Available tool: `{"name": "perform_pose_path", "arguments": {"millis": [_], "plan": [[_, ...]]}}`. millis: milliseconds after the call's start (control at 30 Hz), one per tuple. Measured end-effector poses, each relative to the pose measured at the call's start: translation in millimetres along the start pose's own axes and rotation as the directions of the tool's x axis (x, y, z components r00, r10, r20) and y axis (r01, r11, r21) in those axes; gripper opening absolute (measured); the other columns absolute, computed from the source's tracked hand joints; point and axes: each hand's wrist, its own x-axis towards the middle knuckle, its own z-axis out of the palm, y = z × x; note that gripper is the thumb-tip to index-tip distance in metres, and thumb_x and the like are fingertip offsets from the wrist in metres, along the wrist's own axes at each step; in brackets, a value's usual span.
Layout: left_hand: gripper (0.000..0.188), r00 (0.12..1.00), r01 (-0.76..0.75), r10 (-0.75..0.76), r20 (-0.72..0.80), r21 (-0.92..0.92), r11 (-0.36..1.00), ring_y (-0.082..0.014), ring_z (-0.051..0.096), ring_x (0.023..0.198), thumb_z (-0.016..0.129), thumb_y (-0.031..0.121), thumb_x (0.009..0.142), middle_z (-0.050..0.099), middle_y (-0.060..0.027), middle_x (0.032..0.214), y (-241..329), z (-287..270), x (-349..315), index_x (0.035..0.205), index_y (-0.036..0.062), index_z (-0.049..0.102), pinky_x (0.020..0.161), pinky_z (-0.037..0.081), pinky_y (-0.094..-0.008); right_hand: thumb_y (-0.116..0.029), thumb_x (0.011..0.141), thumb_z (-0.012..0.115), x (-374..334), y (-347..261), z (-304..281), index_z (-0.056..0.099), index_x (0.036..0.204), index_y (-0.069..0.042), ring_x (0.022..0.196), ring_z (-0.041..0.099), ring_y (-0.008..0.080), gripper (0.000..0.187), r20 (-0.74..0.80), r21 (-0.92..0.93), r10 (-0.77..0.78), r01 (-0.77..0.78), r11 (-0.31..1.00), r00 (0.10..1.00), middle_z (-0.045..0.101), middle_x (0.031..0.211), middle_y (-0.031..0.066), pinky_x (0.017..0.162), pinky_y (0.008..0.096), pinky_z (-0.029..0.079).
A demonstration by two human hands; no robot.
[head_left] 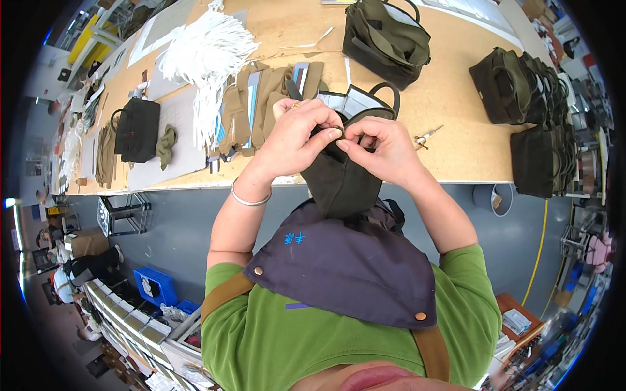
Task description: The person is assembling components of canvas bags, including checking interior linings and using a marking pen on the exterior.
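Observation:
A dark olive handbag point(340, 179) with a pale lining and a carrying handle hangs at the table's front edge, close to my body. My left hand point(301, 133) pinches the fabric at the upper edge of this bag, thumb against fingers. Right beside it, my right hand point(379, 146) pinches the same edge, and the two thumbs nearly meet. Whatever small part may lie between the fingertips is hidden. Just beyond my left hand lie folded brown fabric pieces point(238, 107).
A larger olive bag point(385, 49) stands farther back on the wooden table point(450, 153). Several dark bags point(499, 91) line the right side. White strips point(208, 52) are heaped at left, near a black bag point(138, 130). Small snips point(427, 137) lie right of my hand.

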Motion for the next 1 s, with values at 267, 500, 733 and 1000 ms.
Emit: {"name": "perform_pose_path", "arguments": {"millis": [267, 500, 733, 1000], "plan": [[0.008, 0.998, 0.017, -0.013, -0.062, 0.057, 0.998, -0.014, 0.048, 0.08, 0.077, 0.021, 0.079, 0.047, 0.002, 0.076, -0.6, 3.8, -2.8, 0.077, 0.0149, 0.072, 0.089, 0.021, -0.034, -0.042, 0.065, 0.083, 1.1, -6.9, -41.2, 0.07, 0.089, -0.008, 0.075, 0.064, 0.0293, 0.043, 0.274, -0.681, 0.064, 0.147, 0.718, 0.959, 0.065, 0.083, 0.0068, 0.069, 0.0395, 0.05], [0.012, 0.998, -0.041, 0.045, -0.051, 0.085, 0.996, -0.0161, 0.047, 0.081, 0.075, 0.023, 0.081, 0.047, 0.0005, 0.079, -13.9, -9.7, -18.4, 0.08, 0.0135, 0.067, 0.089, 0.022, -0.0337, -0.035, 0.066, 0.083, -8.2, -33.2, -42.7, 0.069, 0.088, -0.008, 0.079, 0.064, 0.0285, 0.038, 0.259, -0.658, 0.048, 0.14, 0.74, 0.965, 0.064, 0.079, 0.0074, 0.067, 0.0381, 0.049], [0.015, 0.993, -0.088, 0.076, 0.088, 0.139, 0.986, -0.0156, 0.049, 0.081, 0.075, 0.026, 0.08, 0.053, 0.0022, 0.082, -19.9, -13.8, -8.7, 0.085, 0.0158, 0.065, 0.088, 0.024, -0.0344, -0.023, 0.073, 0.077, 9.6, -11.8, -49.4, 0.069, 0.089, -0.005, 0.075, 0.062, 0.0286, 0.025, 0.461, -0.5, 0.009, 0.251, 0.829, 0.887, 0.063, 0.079, 0.0097, 0.065, 0.0375, 0.048], [0.018, 0.96, -0.186, 0.15, 0.238, 0.138, 0.973, -0.0149, 0.052, 0.074, 0.078, 0.021, 0.078, 0.056, 0.0063, 0.07, 1.2, -4.6, 8.1, 0.082, 0.0179, 0.061, 0.092, 0.024, -0.0402, -0.011, 0.08, 0.066, 35.6, -19.8, -59.8, 0.071, 0.093, -0.003, 0.064, 0.062, 0.0181, 0.017, 0.595, -0.329, 0.236, -0.035, 0.944, 0.768, 0.065, 0.074, 0.0099, 0.06, 0.0326, 0.049]]}}
